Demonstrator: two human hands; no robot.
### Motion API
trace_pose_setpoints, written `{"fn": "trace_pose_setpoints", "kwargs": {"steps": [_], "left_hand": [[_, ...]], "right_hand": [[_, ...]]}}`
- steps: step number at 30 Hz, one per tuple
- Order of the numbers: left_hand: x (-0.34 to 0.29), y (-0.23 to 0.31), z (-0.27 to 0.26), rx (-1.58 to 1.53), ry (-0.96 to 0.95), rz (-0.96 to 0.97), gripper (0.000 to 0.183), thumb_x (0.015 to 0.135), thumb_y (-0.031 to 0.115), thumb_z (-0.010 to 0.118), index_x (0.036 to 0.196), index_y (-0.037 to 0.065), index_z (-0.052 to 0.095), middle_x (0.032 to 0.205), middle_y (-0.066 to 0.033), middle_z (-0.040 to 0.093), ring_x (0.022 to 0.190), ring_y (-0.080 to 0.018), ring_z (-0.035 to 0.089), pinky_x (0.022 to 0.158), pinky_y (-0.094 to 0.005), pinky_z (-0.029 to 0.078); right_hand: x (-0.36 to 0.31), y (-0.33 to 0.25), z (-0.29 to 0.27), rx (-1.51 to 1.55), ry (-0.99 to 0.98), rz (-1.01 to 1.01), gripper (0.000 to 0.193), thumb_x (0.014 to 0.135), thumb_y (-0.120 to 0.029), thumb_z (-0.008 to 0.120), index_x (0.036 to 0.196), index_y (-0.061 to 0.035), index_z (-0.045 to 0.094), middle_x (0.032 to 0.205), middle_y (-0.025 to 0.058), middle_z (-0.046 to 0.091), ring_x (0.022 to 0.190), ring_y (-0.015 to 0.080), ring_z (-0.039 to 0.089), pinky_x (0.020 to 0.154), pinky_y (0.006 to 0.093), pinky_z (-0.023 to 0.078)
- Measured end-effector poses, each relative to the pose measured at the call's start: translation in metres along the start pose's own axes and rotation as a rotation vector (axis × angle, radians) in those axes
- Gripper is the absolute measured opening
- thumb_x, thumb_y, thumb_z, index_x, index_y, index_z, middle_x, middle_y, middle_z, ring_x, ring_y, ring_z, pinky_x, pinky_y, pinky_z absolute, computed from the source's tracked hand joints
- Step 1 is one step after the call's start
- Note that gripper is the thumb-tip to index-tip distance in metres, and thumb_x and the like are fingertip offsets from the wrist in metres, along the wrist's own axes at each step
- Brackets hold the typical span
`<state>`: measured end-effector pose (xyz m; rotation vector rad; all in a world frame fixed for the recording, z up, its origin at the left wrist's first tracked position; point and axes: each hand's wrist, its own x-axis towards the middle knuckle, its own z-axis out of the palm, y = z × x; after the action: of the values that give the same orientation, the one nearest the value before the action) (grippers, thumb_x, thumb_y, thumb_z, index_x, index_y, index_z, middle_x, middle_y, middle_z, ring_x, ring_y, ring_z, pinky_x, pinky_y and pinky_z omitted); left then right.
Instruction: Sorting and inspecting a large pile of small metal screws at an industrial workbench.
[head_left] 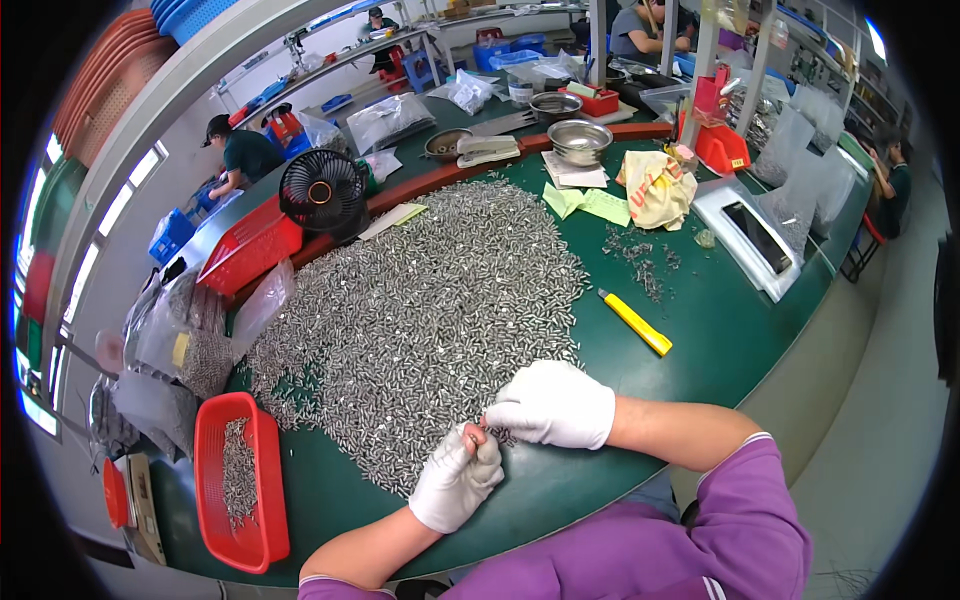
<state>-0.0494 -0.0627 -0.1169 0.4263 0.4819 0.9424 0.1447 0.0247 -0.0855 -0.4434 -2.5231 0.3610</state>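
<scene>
A wide heap of small silvery metal pins (430,290) covers the middle of the green table (700,370). At the heap's near edge my two white-gloved hands meet. My left hand (458,478) is closed, with bare thumb and fingertip showing through the glove. My right hand (553,405) is closed too, its fingertips touching those of the left. Whatever lies between the fingertips is too small and hidden to make out. A red basket (207,470) holding more of the pins stands to the left of my left hand.
A yellow utility knife (640,325) lies right of the heap, near scattered dark bits (645,262). Behind stand a black fan (322,192), a metal bowl (580,142) and a crumpled cloth bag (657,188). A phone (757,237) rests on a white tray at right. Other people sit further off.
</scene>
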Motion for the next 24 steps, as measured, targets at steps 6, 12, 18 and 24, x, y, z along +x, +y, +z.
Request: {"fn": "trace_pose_setpoints", "kwargs": {"steps": [6, 12, 18, 24], "left_hand": [[0.006, 0.007, -0.001, -0.004, 0.007, 0.061, 0.015, 0.09, 0.024, 0.062, 0.096, 0.014, 0.052, 0.076, 0.0012, 0.044, 0.062, -0.0102, 0.035, 0.061, -0.0245, 0.033], [0.007, 0.003, -0.004, -0.025, 0.004, 0.037, 0.01, 0.09, 0.017, 0.061, 0.096, 0.014, 0.053, 0.077, 0.0012, 0.044, 0.064, -0.0095, 0.036, 0.061, -0.0233, 0.033], [0.004, 0.0, -0.011, -0.045, 0.016, -0.034, 0.019, 0.085, 0.018, 0.069, 0.099, 0.015, 0.055, 0.094, -0.0006, 0.057, 0.073, -0.0086, 0.046, 0.069, -0.0224, 0.038], [0.002, 0.0, -0.004, -0.025, 0.074, -0.068, 0.025, 0.087, 0.016, 0.067, 0.109, 0.014, 0.054, 0.099, 0.0016, 0.058, 0.085, -0.0071, 0.053, 0.076, -0.0222, 0.043]], "right_hand": [[-0.004, 0.009, 0.005, 0.515, 0.114, 0.507, 0.02, 0.084, -0.011, 0.065, 0.104, -0.0067, 0.066, 0.093, 0.0086, 0.067, 0.088, 0.0194, 0.065, 0.078, 0.0295, 0.051], [-0.002, 0.004, 0.009, 1.121, 0.077, 0.758, 0.035, 0.086, -0.002, 0.063, 0.12, -0.0021, 0.057, 0.099, 0.0043, 0.063, 0.094, 0.0111, 0.059, 0.086, 0.0268, 0.048], [-0.003, -0.003, 0.018, 1.272, 0.071, 0.738, 0.039, 0.084, 0.001, 0.064, 0.122, -0.0028, 0.057, 0.094, 0.0019, 0.062, 0.087, 0.0088, 0.056, 0.082, 0.025, 0.047], [0.0, -0.011, 0.018, 1.182, -0.012, 0.718, 0.04, 0.084, 0.006, 0.056, 0.124, -0.0016, 0.056, 0.095, 0.0047, 0.064, 0.089, 0.0096, 0.059, 0.08, 0.0242, 0.049]]}}
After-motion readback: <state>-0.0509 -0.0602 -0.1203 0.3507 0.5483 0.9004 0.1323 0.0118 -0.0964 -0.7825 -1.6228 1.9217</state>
